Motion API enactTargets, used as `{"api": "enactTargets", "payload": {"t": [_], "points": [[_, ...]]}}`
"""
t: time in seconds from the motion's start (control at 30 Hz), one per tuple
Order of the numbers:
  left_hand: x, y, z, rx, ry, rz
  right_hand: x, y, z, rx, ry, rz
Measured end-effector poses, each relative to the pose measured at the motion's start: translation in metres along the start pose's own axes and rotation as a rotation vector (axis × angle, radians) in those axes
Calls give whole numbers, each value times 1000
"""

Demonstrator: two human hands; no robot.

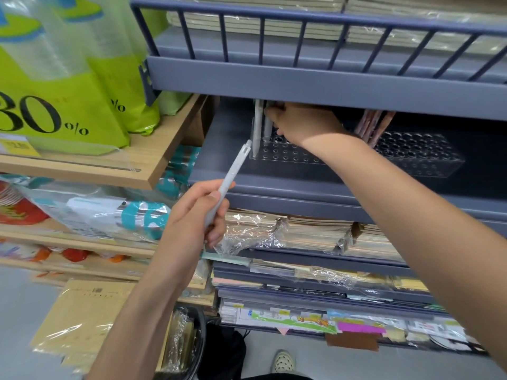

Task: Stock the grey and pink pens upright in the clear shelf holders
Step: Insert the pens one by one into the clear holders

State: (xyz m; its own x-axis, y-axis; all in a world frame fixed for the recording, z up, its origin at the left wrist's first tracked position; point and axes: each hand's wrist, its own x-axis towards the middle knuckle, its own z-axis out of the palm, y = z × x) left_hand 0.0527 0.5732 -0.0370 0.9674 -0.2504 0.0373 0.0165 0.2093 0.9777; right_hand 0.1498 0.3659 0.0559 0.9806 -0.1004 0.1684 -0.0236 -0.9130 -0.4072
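Left holder (288, 157) has two upright grey pens (257, 130); right hand (304, 123) pinches one. Right holder (428, 160) has leaning pink pens (371, 127). Left hand (192, 215) grips loose grey pen (233, 168).

Our left grip (197, 212) held a grey pen (231, 174) tilted toward the shelf (274, 185). Our right grip (301, 122) pinched a second grey pen (267, 127) standing in the clear holder (288, 156); pink pens (370, 127) leaned in the neighbouring holder (422, 157).

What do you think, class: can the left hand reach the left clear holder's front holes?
Probably yes. The left hand, gripping a grey pen, is near the left clear holder, whose front holes are empty. The right hand is at its back; the shelf above leaves little headroom.
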Motion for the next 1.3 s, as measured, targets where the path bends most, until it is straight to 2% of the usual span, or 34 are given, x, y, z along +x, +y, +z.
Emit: {"api": "enactTargets", "payload": {"t": [0.23,0.27,0.33,0.4,0.47,0.57,0.63,0.77,0.9,0.97,1.17,1.3], "points": [[-1,-2,2,78,5,109,-6,4,-4,-19,7,24],[0,-2,3,77,15,118,-12,5,-4,47,59,38],[2,0,6,76,50,124,-32,7,-2,458,97,36],[6,1,10,111,65,142,-58,7,2,802,-8,-19],[9,2,16,158,37,170,-76,9,8,827,-102,-106],[14,3,26,234,-13,202,-85,13,13,852,-92,-156],[18,3,30,345,-20,244,-87,16,11,850,-62,-132],[36,2,23,902,90,468,-84,27,0,1017,94,-65],[69,-3,21,1351,4,357,-77,37,2,944,238,-89],[77,-9,22,1488,5,354,-70,39,7,893,280,-90],[75,-22,20,1565,87,456,-47,32,11,671,303,-61],[76,-25,19,1571,89,486,-33,21,9,524,230,-9]]}}
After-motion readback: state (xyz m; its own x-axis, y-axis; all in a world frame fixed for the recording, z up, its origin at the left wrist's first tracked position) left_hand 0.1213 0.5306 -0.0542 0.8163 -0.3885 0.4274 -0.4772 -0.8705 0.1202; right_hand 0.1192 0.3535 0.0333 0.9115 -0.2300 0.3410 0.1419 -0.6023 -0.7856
